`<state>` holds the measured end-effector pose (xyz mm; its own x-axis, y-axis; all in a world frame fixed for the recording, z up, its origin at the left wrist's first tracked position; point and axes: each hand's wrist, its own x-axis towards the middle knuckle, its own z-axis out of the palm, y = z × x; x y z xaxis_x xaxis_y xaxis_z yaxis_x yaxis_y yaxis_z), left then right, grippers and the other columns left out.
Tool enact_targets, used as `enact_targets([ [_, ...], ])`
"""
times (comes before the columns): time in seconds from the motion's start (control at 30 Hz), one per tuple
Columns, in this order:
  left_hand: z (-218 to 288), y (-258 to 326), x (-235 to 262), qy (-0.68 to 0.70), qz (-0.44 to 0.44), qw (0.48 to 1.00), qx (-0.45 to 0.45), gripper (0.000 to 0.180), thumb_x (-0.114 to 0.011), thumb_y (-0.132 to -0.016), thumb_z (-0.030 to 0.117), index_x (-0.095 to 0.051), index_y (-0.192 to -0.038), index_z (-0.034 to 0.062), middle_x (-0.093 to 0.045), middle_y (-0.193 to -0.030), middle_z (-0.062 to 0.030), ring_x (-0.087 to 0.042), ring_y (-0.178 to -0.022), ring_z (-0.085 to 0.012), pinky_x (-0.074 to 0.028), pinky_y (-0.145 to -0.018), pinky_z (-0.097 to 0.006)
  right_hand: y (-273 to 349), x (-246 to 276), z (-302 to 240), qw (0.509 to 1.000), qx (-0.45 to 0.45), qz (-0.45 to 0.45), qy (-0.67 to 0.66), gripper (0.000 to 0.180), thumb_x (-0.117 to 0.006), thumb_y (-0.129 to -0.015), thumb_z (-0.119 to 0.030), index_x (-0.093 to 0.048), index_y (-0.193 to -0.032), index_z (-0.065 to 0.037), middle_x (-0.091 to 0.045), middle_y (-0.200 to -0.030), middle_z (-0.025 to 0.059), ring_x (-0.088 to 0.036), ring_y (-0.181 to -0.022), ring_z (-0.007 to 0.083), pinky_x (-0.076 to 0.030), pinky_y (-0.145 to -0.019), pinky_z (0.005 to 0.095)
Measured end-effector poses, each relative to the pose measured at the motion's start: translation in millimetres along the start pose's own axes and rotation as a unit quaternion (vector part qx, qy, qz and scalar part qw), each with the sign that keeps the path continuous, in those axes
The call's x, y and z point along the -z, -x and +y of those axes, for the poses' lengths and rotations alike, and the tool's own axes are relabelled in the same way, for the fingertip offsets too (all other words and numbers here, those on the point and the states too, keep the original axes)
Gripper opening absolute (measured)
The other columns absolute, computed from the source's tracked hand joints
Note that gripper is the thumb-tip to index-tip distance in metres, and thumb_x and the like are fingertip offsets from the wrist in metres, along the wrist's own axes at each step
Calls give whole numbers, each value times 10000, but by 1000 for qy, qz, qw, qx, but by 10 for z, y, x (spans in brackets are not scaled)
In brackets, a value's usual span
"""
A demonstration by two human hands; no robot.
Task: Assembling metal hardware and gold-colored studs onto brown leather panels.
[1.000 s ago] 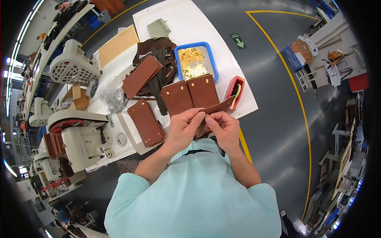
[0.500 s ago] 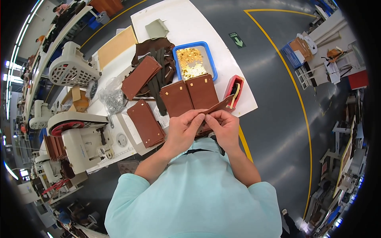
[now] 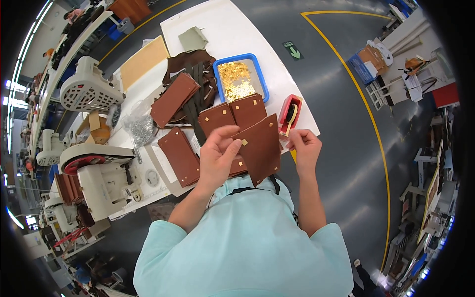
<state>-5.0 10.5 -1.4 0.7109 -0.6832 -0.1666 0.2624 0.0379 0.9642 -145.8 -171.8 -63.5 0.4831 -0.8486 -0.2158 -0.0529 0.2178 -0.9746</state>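
A brown leather panel [image 3: 260, 152] with small gold metal pieces at its corners hangs tilted from my left hand [image 3: 215, 154], which is closed on its left edge by thumb and fingers. My right hand [image 3: 307, 144] is off the panel, its fingertips drawn together at the near end of a red tape dispenser [image 3: 290, 114]. Whatever lies between those fingertips is too small to make out. Beyond the held panel lie two stacks of similar panels, the left stack [image 3: 216, 119] and the right stack [image 3: 249, 110], both with gold pieces at their top edges.
A blue-rimmed tray [image 3: 265, 84] of small gold pieces stands behind the stacks. To the left are more brown panels [image 3: 179, 156], dark straps [image 3: 199, 89], a clear bag of metal parts [image 3: 140, 127] and a sewing machine [image 3: 101, 185]. The white table's right edge [image 3: 309, 111] borders the floor.
My right hand has let go of the panel and moved right to the tape dispenser. My left hand has shifted slightly left, and the panel now faces up, its broad side showing.
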Motion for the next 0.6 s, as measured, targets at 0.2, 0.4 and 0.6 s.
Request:
enact_targets([
  [0.2,-48,-92,200,-96,8,991,-90,147,-611,-914,17,-664,-1051,6,-664,-986,-58,-643,-832,-82,-526,-727,-205,-727,464,1353,968,-54,55,239,447,-743,-821,-330,-685,-1079,31,-695,-752,124,-652,-579,168,-510,-520,282],
  [0.4,123,-44,92,-139,56,986,-68,115,-722,-826,24,-712,-937,-2,-666,-940,-28,-639,-782,-71,-508,-673,-190,-770,499,1581,929,-19,-8,369,408,-857,-631,-320,-738,-912,-48,-720,-848,136,-681,-790,311,-517,-771,382],
  [0.6,44,-9,225,-169,78,977,-100,84,-709,-823,3,-705,-907,12,-658,-927,-22,-610,-753,-66,-487,-664,-194,-910,918,1580,899,104,-20,426,374,-847,-640,-197,-727,-956,-37,-700,-912,145,-672,-860,294,-514,-804,360],
])
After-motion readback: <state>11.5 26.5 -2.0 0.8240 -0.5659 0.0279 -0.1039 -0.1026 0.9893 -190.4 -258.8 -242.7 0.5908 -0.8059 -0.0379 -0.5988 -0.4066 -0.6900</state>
